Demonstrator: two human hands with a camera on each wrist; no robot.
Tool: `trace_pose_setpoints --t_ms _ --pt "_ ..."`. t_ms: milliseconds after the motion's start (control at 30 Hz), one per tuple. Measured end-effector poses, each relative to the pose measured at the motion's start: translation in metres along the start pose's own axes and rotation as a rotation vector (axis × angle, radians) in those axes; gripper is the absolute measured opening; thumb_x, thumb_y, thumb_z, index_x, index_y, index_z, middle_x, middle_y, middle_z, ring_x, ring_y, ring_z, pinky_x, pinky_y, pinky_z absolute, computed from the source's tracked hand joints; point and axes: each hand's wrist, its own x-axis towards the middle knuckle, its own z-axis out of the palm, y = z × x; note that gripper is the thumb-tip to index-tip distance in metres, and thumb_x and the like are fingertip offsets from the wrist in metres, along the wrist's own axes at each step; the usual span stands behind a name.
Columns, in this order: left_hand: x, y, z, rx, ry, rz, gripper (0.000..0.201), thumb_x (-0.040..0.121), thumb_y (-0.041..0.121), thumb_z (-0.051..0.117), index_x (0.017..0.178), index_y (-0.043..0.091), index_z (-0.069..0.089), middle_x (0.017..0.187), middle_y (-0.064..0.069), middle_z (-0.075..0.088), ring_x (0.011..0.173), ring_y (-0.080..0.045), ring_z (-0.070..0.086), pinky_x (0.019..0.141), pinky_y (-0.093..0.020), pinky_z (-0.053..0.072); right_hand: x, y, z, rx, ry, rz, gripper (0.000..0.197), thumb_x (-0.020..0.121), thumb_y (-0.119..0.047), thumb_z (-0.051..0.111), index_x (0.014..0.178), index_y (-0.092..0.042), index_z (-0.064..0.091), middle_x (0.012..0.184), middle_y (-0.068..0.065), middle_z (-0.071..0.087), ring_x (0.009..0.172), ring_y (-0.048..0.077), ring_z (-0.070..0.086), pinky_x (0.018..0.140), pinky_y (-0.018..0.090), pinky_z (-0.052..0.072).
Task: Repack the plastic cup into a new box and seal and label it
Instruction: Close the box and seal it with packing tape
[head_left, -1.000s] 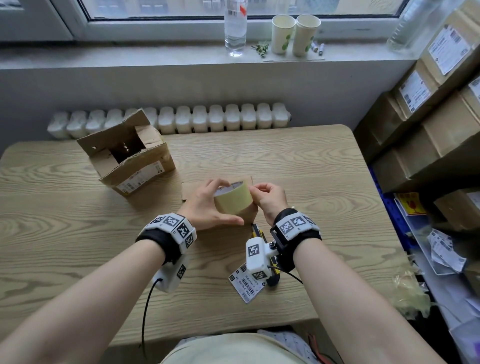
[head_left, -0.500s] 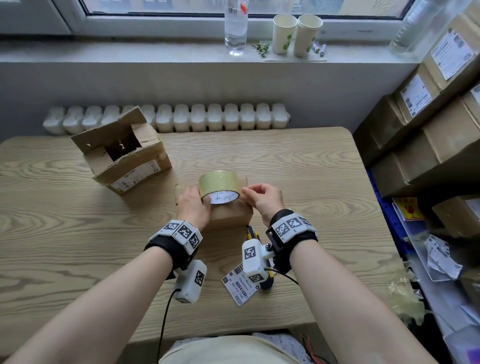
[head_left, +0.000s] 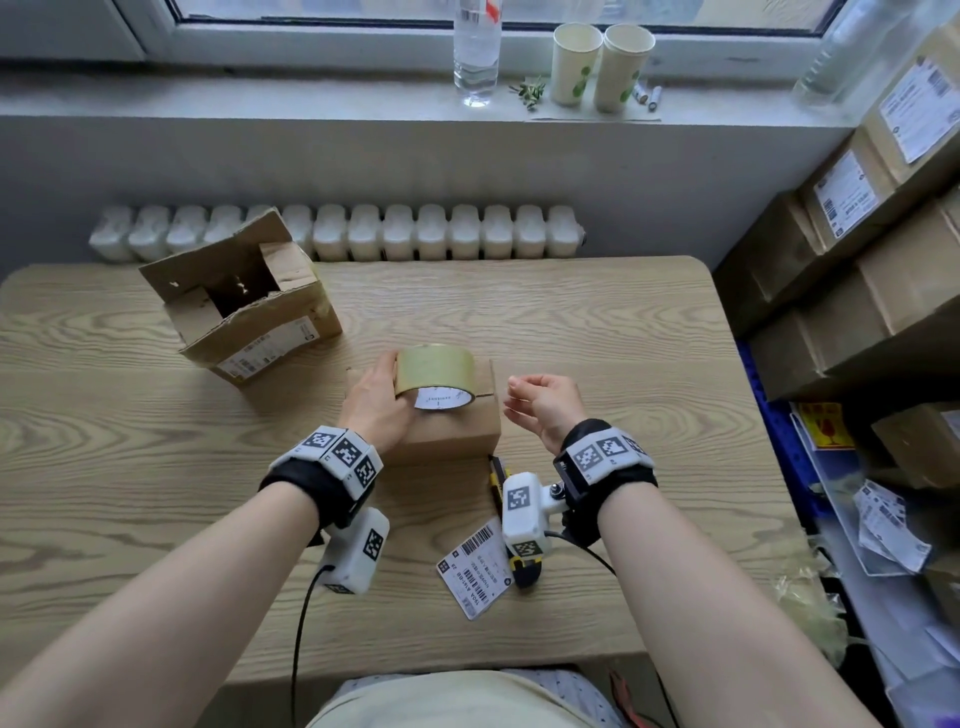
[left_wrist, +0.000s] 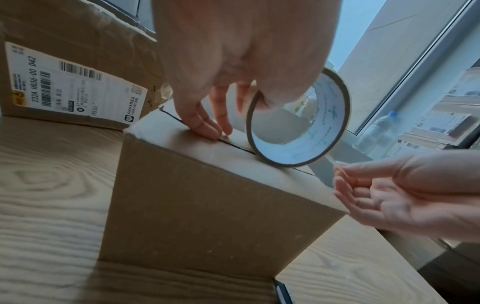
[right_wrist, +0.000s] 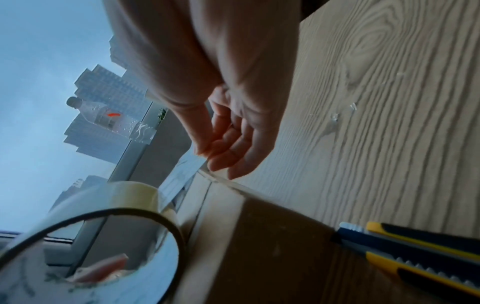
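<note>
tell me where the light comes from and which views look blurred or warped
Head view: daylight from the window ahead, sharp, table edges bowed by the wide lens. Left wrist view: tape roll backlit, near side of the new box in shade, right hand slightly smeared. Right wrist view: tilted, sky bright, fingers in shade, the roll close to the lens soft.

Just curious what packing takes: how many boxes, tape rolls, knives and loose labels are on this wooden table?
cardboard boxes: 2, the open box and the closed box
tape roll: 1
utility knife: 1
loose label: 1
total: 5
</note>
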Motion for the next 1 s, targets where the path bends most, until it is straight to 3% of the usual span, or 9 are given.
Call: trace_pose_setpoints --t_ms 200,400,500,800,867,1000 --pt "-0.002 -0.005 0.001 -0.052 -0.027 0.026 0.030 0.088 0.031 0.053 0.117 0.028 0.043 0.099 -0.007 0.062 0.091 -0.026 0.058 0.083 -0.040 0.047 0.004 0.009 0.000 0.012 0.032 0.037 0.018 0.095 -0.001 0.050 0.078 -0.008 0.047 0.074 0.007 0.053 0.066 0.018 0.057 0.059 0.023 0.053" --pt "0.001 -0.006 0.004 0.004 -0.016 0.047 0.032 0.090 0.031 0.053 0.119 0.024 0.042 0.096 -0.007 0.061 0.090 -0.026 0.057 0.080 -0.038 0.045 0.007 0.014 0.005 -0.010 0.080 0.020 0.020 0.094 -0.002 0.051 0.075 -0.008 0.048 0.074 0.007 0.053 0.064 0.016 0.055 0.064 0.025 0.051" --pt "0.003 -0.010 0.006 0.010 -0.016 0.057 0.034 0.087 0.033 0.059 0.116 0.028 0.041 0.091 -0.001 0.061 0.087 -0.023 0.058 0.078 -0.037 0.047 0.012 0.017 0.007 -0.009 0.101 0.020 0.021 0.094 -0.003 0.051 0.075 -0.009 0.049 0.074 0.006 0.053 0.064 0.015 0.054 0.062 0.024 0.051" --pt "0.005 -0.012 0.008 0.022 0.008 0.071 0.040 0.083 0.040 0.062 0.118 0.030 0.044 0.084 0.000 0.060 0.084 -0.021 0.060 0.074 -0.034 0.046 0.018 0.023 0.009 -0.055 0.096 0.034 0.025 0.094 -0.003 0.050 0.070 -0.008 0.049 0.070 0.005 0.049 0.061 0.012 0.051 0.056 0.019 0.047" --pt "0.005 -0.012 0.009 0.037 0.006 0.078 0.048 0.080 0.050 0.060 0.120 0.029 0.045 0.084 -0.002 0.062 0.085 -0.023 0.060 0.074 -0.034 0.046 0.018 0.024 0.008 -0.042 0.100 0.032 0.024 0.095 -0.003 0.049 0.071 -0.008 0.049 0.071 0.006 0.049 0.062 0.014 0.052 0.056 0.020 0.047" --pt "0.001 -0.008 0.007 0.072 0.003 0.103 0.100 0.047 0.095 0.028 0.118 0.028 0.048 0.081 -0.003 0.061 0.079 -0.024 0.058 0.068 -0.031 0.040 0.021 0.026 0.006 -0.042 0.112 0.037 0.022 0.095 -0.003 0.048 0.073 -0.008 0.048 0.074 0.007 0.049 0.063 0.015 0.053 0.058 0.022 0.048"
